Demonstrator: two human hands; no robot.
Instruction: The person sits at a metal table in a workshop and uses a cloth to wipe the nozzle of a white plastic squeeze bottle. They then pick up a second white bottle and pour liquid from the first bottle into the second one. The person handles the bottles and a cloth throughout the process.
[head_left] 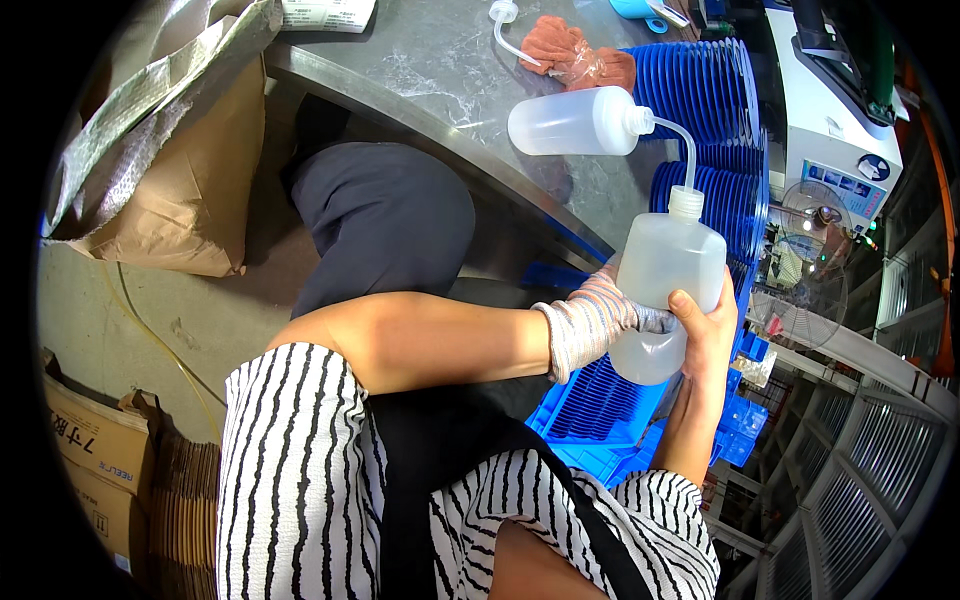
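Note:
Between both my hands is a large translucent plastic bottle (672, 255), slightly tilted, with its threaded neck up. My left hand (598, 312), in a striped knit glove with grey fingertips, is closed against the lower part of the bottle. My right hand (708, 325) is bare and wraps the other side, its thumb on the front. A smaller translucent squeeze bottle (575, 122) appears to lie on its side over the grey table. From its cap a bent clear tube (688, 145) reaches down to the large bottle's neck; whether it enters is hard to tell.
Rows of blue reels (695, 95) stand along the table's right side. A blue crate (600, 400) is below my hands. An orange-brown cloth (560, 50) and a loose cap with tube (503, 14) lie at the back. Cartons (95, 440) and a brown sack (190, 190) are left.

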